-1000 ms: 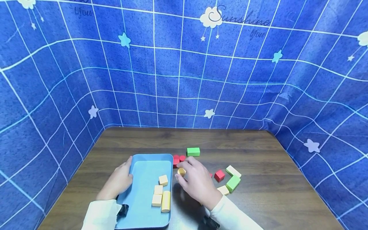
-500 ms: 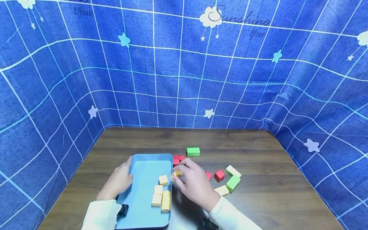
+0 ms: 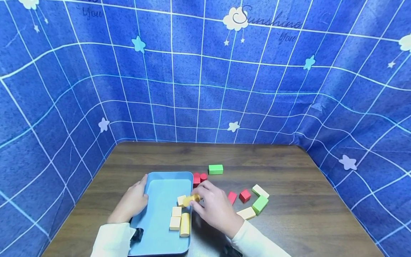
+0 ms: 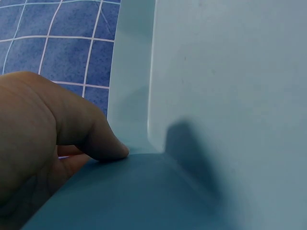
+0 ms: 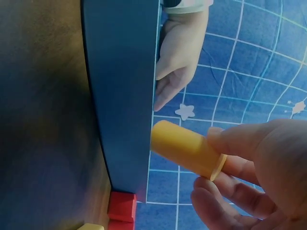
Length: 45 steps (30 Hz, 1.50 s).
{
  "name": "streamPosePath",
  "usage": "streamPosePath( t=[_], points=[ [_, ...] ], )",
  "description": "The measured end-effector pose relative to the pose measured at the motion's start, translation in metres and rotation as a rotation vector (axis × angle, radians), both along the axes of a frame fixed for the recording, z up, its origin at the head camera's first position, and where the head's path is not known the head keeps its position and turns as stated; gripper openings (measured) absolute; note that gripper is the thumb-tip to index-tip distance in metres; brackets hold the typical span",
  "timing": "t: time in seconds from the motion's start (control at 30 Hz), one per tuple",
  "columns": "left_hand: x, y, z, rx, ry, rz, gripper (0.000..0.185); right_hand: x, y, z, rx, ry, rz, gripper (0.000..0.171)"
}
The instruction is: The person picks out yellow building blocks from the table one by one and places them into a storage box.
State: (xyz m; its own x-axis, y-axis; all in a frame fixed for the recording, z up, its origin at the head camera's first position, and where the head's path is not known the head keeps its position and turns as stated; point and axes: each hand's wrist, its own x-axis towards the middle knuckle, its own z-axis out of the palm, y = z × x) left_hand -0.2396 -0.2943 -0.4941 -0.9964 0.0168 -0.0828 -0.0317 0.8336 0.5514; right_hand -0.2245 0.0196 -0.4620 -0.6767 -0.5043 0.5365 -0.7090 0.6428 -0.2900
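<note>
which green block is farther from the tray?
The green block lying at an angle between two cream blocks, at the right end of the scatter. The other green block lies just past the tray's far right corner.

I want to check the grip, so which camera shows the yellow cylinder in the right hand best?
The right wrist view: the yellow cylinder fills the frame, pinched by the right hand beside the blue tray. In the head view it is small and partly covered by fingers. The left wrist view misses it.
</note>
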Motion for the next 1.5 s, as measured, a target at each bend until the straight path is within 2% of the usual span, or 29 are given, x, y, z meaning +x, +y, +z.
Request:
streamPosePath(
  t=[0.67,1.1,1.3,1.5],
  points=[
    [0.0,-0.001,-0.002,0.002,0.008,-0.002,0.073,0.002,-0.008,-0.009,0.049,0.056,0.066,0.021],
    [0.001,0.001,-0.002,0.007,0.0,0.011,0.073,0.008,-0.015,-0.022,0.101,-0.001,0.091,0.022],
    [-0.001,0.001,-0.002,0.0,0.018,0.009,0.072,0.008,-0.016,-0.025,0.121,0.055,0.086,0.015],
    [-0.001,0.001,-0.003,-0.006,0.019,0.01,0.072,0.008,-0.016,-0.026,0.159,0.065,0.094,0.016]
  ],
)
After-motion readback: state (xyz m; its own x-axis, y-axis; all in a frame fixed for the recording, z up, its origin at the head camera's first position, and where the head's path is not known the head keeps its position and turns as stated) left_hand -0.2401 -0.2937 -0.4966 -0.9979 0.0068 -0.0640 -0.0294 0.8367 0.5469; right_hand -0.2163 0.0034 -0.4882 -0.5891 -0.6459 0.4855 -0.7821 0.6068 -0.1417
